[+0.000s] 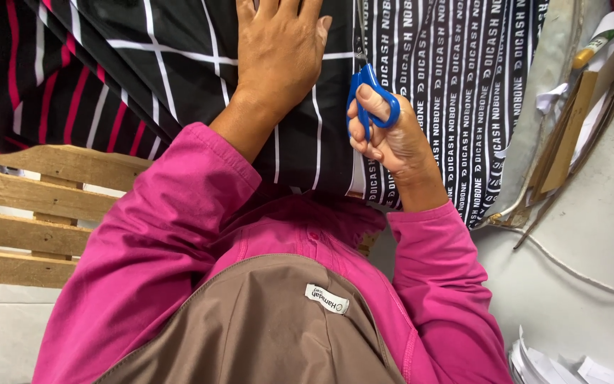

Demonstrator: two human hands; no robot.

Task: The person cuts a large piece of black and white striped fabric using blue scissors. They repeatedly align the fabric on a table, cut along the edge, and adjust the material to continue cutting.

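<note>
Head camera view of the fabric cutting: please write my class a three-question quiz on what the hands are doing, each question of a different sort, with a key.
1. True or false: the left hand lies flat on the black fabric.
2. Which tool does the right hand hold?
A. a ruler
B. blue-handled scissors
C. a marker pen
3. Fill in: to the person's left, below the cloth, is a slatted ______ bench.

Key
1. True. The palm presses on the part of the cloth with thin white lines.
2. B. The fingers pass through the blue loops, with the blades pointing away from the body along the cloth.
3. wooden
</note>
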